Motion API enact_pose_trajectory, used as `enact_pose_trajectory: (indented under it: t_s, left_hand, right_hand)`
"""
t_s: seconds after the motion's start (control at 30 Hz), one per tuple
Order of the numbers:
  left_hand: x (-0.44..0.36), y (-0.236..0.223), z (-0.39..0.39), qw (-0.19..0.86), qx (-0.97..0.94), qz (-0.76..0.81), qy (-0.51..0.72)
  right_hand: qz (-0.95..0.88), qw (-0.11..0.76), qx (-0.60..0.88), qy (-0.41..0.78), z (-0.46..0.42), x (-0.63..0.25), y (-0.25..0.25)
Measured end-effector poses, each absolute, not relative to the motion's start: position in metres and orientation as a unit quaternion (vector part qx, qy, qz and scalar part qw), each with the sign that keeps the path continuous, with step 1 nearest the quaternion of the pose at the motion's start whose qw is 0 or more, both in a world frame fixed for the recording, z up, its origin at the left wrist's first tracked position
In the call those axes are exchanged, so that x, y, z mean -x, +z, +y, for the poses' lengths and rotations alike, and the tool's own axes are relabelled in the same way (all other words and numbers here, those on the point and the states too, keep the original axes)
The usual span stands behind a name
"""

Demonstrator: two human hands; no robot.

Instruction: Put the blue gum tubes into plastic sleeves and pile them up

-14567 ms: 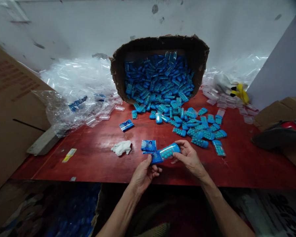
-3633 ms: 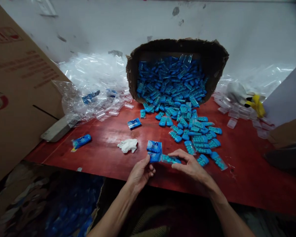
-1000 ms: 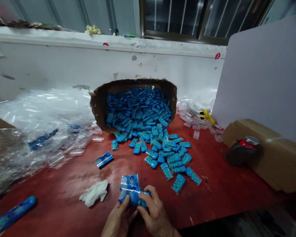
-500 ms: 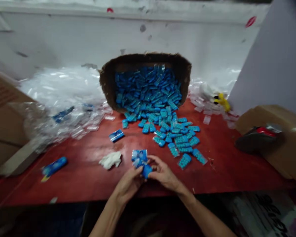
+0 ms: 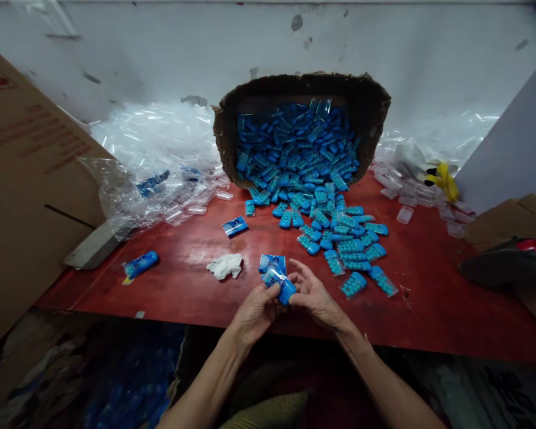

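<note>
- Left hand (image 5: 259, 307) is clamped on a blue pack (image 5: 280, 286), thumb on top, over the near part of the red table (image 5: 187, 295).
- Right hand (image 5: 312, 296) has its thumb at the pack's blue end, index finger sticking out; can't tell if it's really gripping.
- Just behind: a blue printed packet (image 5: 272, 262), pale lettering way too tiny to read.
- Big carton (image 5: 31, 190) on the left has lines of reddish print, too blurry to make out.
- Pale sheeting (image 5: 467, 384) at lower right shows chunky black characters, can't read those either.
</note>
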State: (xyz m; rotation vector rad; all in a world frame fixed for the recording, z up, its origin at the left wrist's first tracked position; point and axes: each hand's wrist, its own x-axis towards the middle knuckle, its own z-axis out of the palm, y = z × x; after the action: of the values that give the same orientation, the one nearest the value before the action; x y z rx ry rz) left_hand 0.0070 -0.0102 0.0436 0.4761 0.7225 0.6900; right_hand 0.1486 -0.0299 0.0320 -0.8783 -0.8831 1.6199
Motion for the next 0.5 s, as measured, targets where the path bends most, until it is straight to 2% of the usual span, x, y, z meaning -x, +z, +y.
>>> enact_pose_trajectory:
  t_s: [0.37, 0.5]
  left_hand:
    - [-0.004, 0.04, -0.018, 0.832, -0.244, 0.361, 0.342]
    - [0.021, 0.043, -0.011, 0.795, -0.177, 0.39, 0.429]
  right_hand:
    - [-0.416, 0.483, 0.399, 0.659, -0.033, -0.147, 0.021]
    - [-0.487, 0.447, 0.446, 0.603, -0.025, -0.149, 0.022]
